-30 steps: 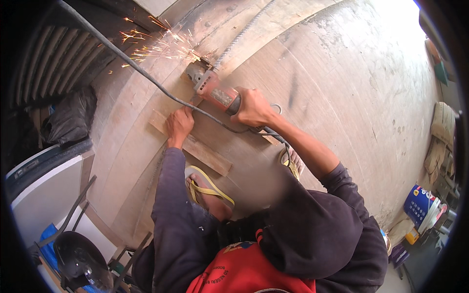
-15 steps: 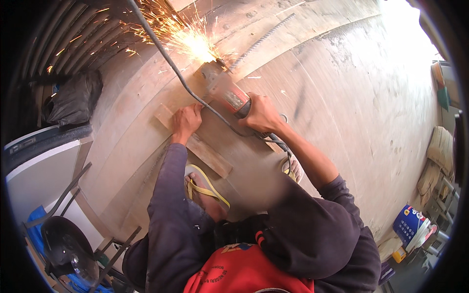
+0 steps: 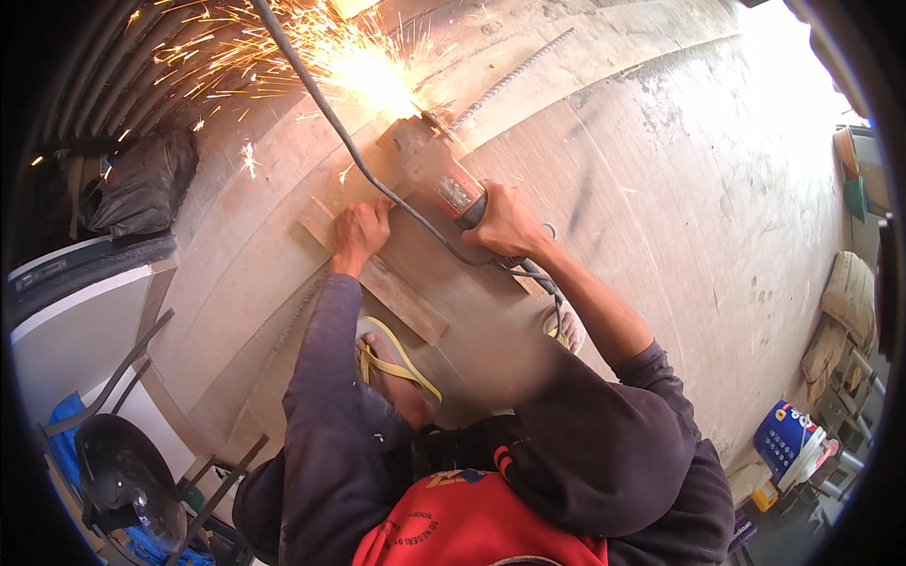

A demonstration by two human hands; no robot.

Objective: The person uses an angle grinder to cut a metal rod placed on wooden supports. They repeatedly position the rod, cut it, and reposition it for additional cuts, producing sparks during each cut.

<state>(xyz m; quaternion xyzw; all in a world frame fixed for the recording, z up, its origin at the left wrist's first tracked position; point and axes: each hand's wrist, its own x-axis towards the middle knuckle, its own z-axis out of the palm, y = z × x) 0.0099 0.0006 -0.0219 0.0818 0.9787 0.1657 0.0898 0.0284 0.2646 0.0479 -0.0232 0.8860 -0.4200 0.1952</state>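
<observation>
My right hand [image 3: 503,222] is closed around the rear of a red-and-grey angle grinder [image 3: 453,189], whose head throws bright sparks [image 3: 368,75] up and leftward. A ribbed steel bar [image 3: 510,80] runs from the grinder's head toward the upper right. My left hand [image 3: 361,229] is closed below the grinder head, roughly in line with the bar, above a short wooden plank [image 3: 401,297]; what its fingers grip is hidden. A dark cable [image 3: 330,123] crosses beside both hands.
My sandalled foot [image 3: 396,368] is on the board floor [image 3: 661,264]. At left are slatted panels [image 3: 85,85], a black bag [image 3: 142,184], white boards and a black rounded object [image 3: 123,472]. At right are sacks [image 3: 840,297] and a blue-and-white bucket [image 3: 783,434].
The sparks have grown much larger and brighter, spreading leftward over the slats. Both hands and the grinder appear slightly farther right in the view than a second ago, with grips unchanged.
</observation>
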